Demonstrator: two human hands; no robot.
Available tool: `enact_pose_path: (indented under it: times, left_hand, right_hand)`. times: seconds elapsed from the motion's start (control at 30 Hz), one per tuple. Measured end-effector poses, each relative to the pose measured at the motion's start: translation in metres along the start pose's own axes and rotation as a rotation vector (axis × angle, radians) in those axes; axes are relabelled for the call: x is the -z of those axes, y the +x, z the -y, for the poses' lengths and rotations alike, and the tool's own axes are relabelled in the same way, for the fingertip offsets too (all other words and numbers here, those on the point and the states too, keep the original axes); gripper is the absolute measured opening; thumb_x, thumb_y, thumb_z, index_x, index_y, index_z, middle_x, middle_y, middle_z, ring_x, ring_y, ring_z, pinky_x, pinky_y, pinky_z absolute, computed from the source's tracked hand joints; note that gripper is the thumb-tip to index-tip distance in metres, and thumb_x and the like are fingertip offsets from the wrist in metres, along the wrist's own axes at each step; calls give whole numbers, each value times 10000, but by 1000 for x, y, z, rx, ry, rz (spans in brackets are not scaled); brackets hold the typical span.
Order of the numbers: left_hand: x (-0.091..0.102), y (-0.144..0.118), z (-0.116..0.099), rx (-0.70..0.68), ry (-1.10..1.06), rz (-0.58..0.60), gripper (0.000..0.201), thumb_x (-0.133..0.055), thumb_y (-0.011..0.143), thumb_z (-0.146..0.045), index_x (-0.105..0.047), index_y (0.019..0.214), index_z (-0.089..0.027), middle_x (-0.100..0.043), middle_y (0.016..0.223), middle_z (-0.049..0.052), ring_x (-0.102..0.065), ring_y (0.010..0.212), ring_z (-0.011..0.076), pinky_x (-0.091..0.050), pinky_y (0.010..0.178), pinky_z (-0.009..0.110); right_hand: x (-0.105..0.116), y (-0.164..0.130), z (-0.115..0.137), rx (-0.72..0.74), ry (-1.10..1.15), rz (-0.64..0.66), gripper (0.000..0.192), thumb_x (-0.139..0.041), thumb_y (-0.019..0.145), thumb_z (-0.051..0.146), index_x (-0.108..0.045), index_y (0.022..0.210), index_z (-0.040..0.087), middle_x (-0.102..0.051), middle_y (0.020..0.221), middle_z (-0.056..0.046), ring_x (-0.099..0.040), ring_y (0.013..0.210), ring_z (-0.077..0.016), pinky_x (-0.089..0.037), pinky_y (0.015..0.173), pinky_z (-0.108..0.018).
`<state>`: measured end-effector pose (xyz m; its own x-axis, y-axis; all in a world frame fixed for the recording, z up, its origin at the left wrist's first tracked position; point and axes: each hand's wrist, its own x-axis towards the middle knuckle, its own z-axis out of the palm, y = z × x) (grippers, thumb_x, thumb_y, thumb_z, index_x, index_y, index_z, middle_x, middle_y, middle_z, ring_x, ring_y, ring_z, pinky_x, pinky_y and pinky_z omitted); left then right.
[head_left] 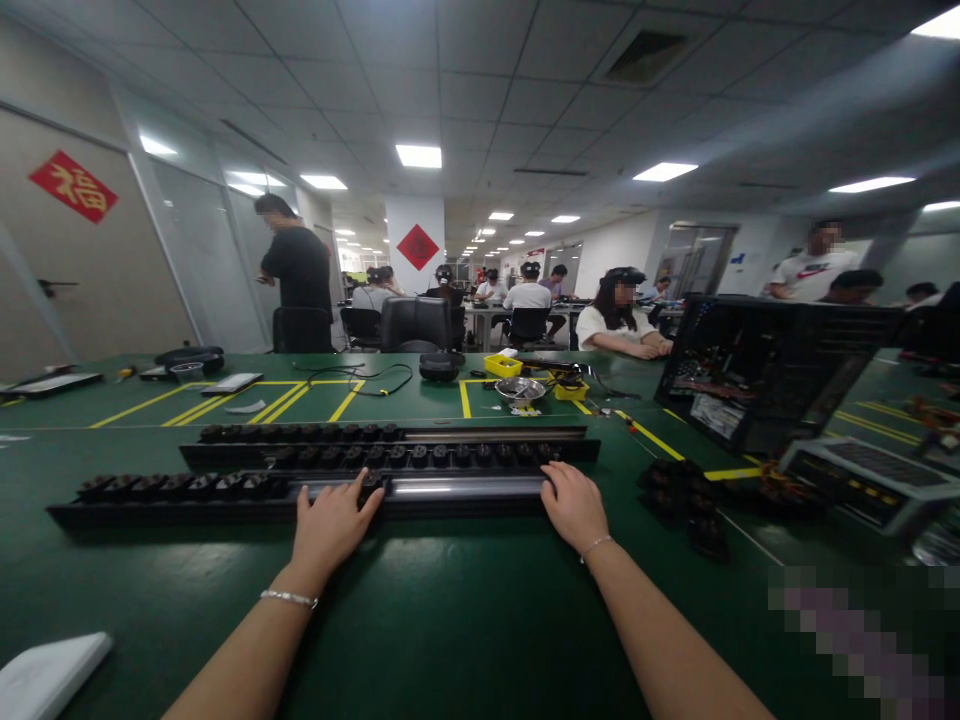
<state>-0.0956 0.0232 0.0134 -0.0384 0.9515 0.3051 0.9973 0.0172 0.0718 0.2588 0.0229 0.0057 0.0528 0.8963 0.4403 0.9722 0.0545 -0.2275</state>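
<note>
A long black rail (465,488), like the channel of a power strip, lies across the table before me. Small black socket-like blocks (202,485) fill its left part, while bare shiny metal shows to the right. My left hand (334,520) pinches one black block (371,484) between thumb and forefinger, in the channel just right of the row. At the rail's right end, my right hand (576,508) grips the edge with bent fingers. Directly behind lies a second rail (196,456) with more blocks in a row; another channel (487,434) runs behind that.
Loose black blocks (682,500) lie right of my right hand. Farther right stand an open computer case (780,370) and a power supply unit (877,480). A metal bowl (520,390) and yellow tray (502,366) sit behind the rails. A white object (52,675) lies front left.
</note>
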Motion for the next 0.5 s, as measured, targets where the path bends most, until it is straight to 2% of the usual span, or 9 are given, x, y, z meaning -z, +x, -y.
enact_pose_path:
  times: [0.5]
  left_hand:
    - [-4,0,-1,-34,20,-13,658,-194,827,-594,-401,1321,-213,-638,1119,98,-533,1047,279,-186,989,545]
  right_hand:
    - [-1,0,0,8,3,-28,389,-354,834,268,-604,1114,164,-569,1209,-69,-462,1148,-205,-328,966,-353]
